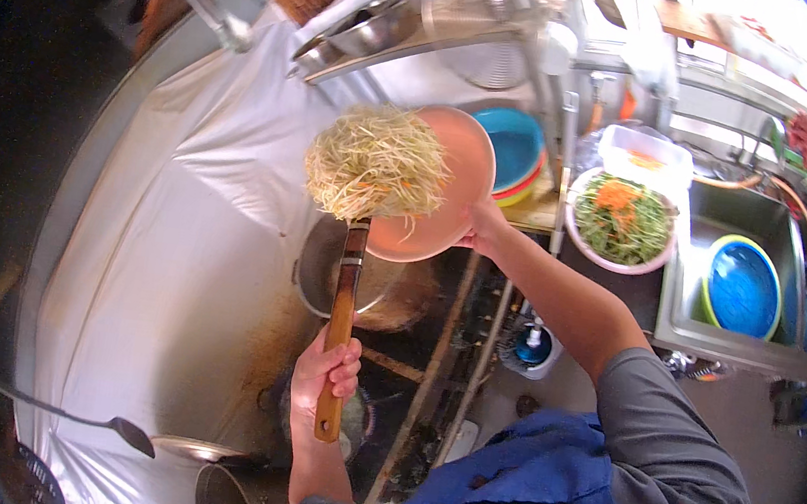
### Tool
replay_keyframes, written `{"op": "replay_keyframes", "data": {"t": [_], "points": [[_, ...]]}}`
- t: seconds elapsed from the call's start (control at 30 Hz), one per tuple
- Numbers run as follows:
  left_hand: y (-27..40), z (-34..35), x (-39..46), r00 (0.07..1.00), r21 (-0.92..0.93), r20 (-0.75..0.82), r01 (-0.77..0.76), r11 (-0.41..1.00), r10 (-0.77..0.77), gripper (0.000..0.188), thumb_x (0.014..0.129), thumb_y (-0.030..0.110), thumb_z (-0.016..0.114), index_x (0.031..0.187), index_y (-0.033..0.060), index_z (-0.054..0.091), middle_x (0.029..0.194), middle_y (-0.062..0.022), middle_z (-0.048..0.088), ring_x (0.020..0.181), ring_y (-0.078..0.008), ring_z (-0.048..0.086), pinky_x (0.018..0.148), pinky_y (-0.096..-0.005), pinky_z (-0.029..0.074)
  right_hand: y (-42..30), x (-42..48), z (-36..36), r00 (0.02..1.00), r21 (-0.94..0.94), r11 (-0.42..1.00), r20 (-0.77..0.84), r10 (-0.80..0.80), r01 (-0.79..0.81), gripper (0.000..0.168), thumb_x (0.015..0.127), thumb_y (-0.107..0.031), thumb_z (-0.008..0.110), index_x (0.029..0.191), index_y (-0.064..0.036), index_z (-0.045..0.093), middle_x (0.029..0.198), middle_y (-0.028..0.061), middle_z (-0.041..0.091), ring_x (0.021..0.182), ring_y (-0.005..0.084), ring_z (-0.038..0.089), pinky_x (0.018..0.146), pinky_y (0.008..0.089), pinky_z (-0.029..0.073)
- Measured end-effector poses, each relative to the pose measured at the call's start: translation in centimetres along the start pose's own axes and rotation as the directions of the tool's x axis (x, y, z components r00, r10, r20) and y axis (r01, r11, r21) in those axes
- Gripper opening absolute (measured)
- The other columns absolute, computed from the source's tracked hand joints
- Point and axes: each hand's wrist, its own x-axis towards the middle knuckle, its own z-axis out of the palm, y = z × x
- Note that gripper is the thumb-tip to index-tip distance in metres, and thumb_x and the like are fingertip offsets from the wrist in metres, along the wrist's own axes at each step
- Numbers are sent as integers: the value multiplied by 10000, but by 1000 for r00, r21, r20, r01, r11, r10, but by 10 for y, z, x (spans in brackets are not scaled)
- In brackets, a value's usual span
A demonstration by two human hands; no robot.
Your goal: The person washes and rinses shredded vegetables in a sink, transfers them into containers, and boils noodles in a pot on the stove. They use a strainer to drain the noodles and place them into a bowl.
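Note:
My left hand [327, 371] grips the wooden handle [342, 312] of a utensil whose head is hidden under a heap of pale shredded vegetables [377, 162]. The heap overlaps the left part of a round pink-orange dish [458, 176]. At the dish's lower right edge, my right hand [483, 228] holds it. Whether the heap rests on the dish or only above it, I cannot tell. Below the dish and heap stands a round metal pot [310, 271], partly covered from view.
Right of the stove, a bowl [571, 223] holds green shreds and orange shreds, near a white plastic container [675, 161]. A steel sink [695, 212] contains a blue basin [742, 290]. Stacked basins [509, 144] stand under a shelf. A black ladle [131, 436] lies lower left, near a large pot [229, 499].

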Motion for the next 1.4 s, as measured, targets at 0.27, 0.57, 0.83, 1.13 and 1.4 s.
{"op": "replay_keyframes", "data": {"t": [0.27,0.57,0.83,1.13,1.4], "points": [[-114,114,27,926,132,221,282,950,-305,551,952,81,598,1439,103,341,837,-50,440,524,-70,420,393,-221,423,-77,-183,-176,948,144,964,-261,-180,223,599,865,27,469,1423,-121,310,1284,190,533,1053,389,641,750,569,604],[-271,274,47,675,243,396,577,780,-623,577,919,47,594,1440,69,347,862,-64,488,528,-54,418,418,-194,406,-153,-470,-313,528,-107,870,-757,-386,482,596,861,-6,497,1404,-183,325,1213,160,570,1020,392,652,705,584,595],[-413,426,103,373,542,433,619,568,-820,545,906,46,613,1404,91,395,882,-54,545,557,-49,433,430,-181,391,-193,-636,-462,200,-190,771,-903,-380,608,540,869,-3,511,1373,-114,351,1109,203,583,930,406,672,758,611,585],[-560,569,201,256,691,415,535,485,-873,524,889,47,626,1375,78,431,818,-20,537,521,-57,443,407,-207,356,-270,-728,-617,-52,-256,814,-962,-269,522,610,858,3,501,1401,-169,281,1208,202,536,951,419,655,718,590,593],[-654,665,270,246,766,383,454,455,-890,480,860,37,658,1280,93,433,724,-15,507,509,-84,455,435,-234,393,-362,-753,-727,-286,-431,895,-877,-387,112,807,855,-88,555,1532,-168,123,1440,258,311,1166,440,530,780,485,575]]}}
